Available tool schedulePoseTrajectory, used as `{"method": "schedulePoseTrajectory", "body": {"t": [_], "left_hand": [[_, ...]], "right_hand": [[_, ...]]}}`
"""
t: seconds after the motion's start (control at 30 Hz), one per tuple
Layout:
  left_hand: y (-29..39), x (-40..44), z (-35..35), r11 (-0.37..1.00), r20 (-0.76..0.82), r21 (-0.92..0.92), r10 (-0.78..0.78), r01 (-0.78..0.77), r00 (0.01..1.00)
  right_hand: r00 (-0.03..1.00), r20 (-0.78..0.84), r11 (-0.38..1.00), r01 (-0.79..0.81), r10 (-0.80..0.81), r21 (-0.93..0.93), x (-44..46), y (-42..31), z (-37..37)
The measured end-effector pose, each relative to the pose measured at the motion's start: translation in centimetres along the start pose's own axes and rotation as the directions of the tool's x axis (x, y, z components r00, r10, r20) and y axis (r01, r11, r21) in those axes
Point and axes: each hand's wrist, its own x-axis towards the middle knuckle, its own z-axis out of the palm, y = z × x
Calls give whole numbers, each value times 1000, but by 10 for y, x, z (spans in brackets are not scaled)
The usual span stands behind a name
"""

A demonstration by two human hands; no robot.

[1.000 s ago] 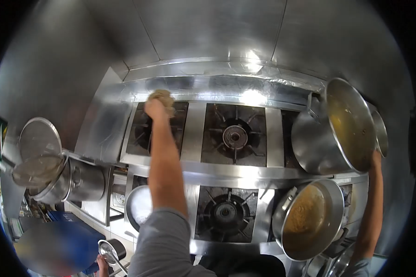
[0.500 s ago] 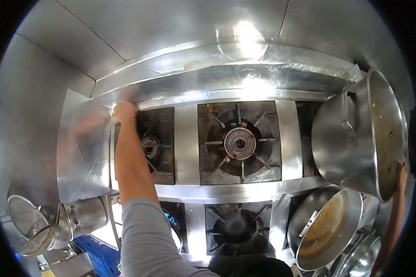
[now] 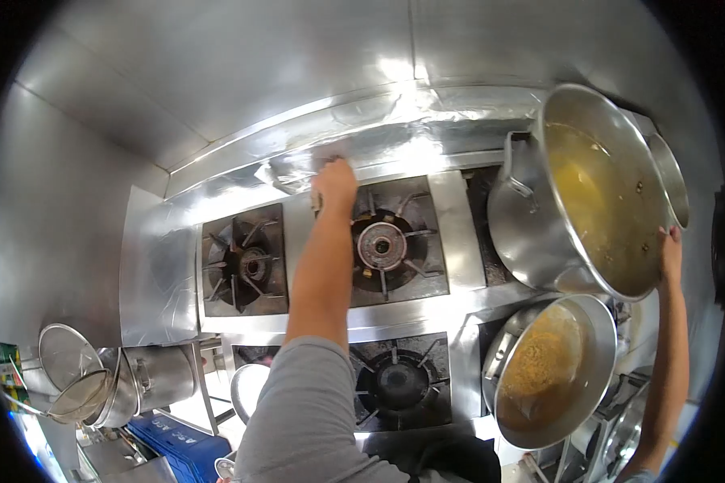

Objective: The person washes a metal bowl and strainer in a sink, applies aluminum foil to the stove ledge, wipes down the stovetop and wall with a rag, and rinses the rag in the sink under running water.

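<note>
Stockpot [image 3: 519,233] and pan [image 3: 602,366] crowd the stove's [image 3: 453,221] right, left hand [image 3: 337,185] clutching cloth [image 3: 316,199], right hand [image 3: 670,256] gripping stockpot's rim.

Cloth [image 3: 316,199] mostly hidden (behind left hand [image 3: 337,183])

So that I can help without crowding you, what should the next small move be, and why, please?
I'd probably slide the left hand rightward along the stove's back edge: it seems to hold a cloth, and that edge runs on toward the large pot.
</note>
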Motion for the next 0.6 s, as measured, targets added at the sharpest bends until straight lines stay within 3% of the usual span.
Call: {"method": "schedulePoseTrajectory", "body": {"t": [0.03, 0.07, 0.17, 0.27, 0.3, 0.33, 0.43, 0.5, 0.57, 0.6], "left_hand": [[-5, 4, -3, 999, -12, -44, -13, 13, 1000], [-15, 7, -5, 996, -20, -79, -35, 34, 999], [-42, -2, -11, 991, 14, 118, 66, -67, 998], [-88, -16, -30, 980, 51, 194, -46, 35, 998], [-103, -13, -30, 979, 29, 109, -176, 172, 984], [-111, -19, -20, 977, 43, 122, -180, 174, 983], [-112, -61, -37, 986, 1, 142, -87, 86, 996], [-111, -98, -52, 986, 115, 41, 158, -164, 981], [-110, -116, -56, 914, 194, -94, 405, -394, 893], [-135, -76, -36, 997, 256, -33, -61, 72, 965]], "right_hand": [[996, 22, 996, 85, -85, -39, 2, 6, -2], [997, 27, 997, 73, -72, -39, -2, 3, -1], [992, 105, 997, -69, 65, 35, -13, -14, 4], [999, 54, 998, -8, 6, 55, -10, -6, 1], [999, 47, 998, -11, 9, 59, -10, -6, 1], [999, 44, 998, -21, 18, 62, -11, -4, 2], [995, 99, 999, -36, 32, 37, 19, 25, -14], [996, 87, 999, -3, 7, -45, 16, 24, -17], [997, 53, 995, 63, -59, -77, 9, 16, -14], [992, 23, 986, 127, -125, -111, 6, 15, -13]]}}
